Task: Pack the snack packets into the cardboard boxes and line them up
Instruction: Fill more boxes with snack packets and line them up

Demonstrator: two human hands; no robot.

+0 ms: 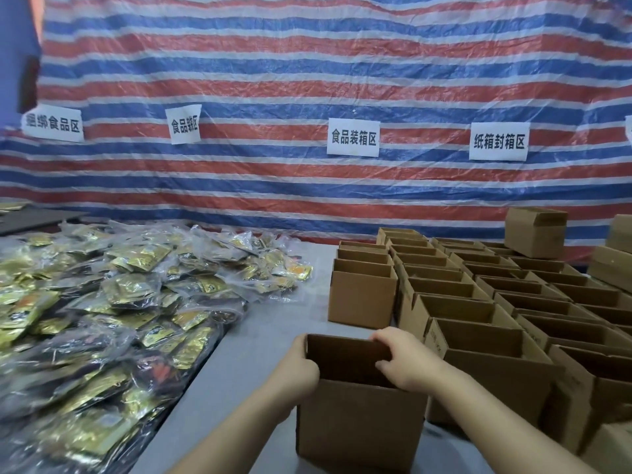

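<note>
At lower centre of the frame — both hands grip an open cardboard box (pixel 355 419) | left hand (pixel 297 367) holds its left rim | right hand (pixel 403 360) curls over the far flap | snack packets (pixel 113 302) heaped at left on the tabletop (pixel 260 336)

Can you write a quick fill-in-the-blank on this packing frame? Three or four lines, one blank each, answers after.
1. Both hands, left hand and right hand, grip the top edges of an open cardboard ____.
2. The pile of snack packets lies on the ____ side of the table.
3. Four paper signs, such as the sign, hang on the ____ tarp behind the table.
4. The rows of open boxes stand to the ____ of the held box.

Answers: box; left; striped; right
</note>
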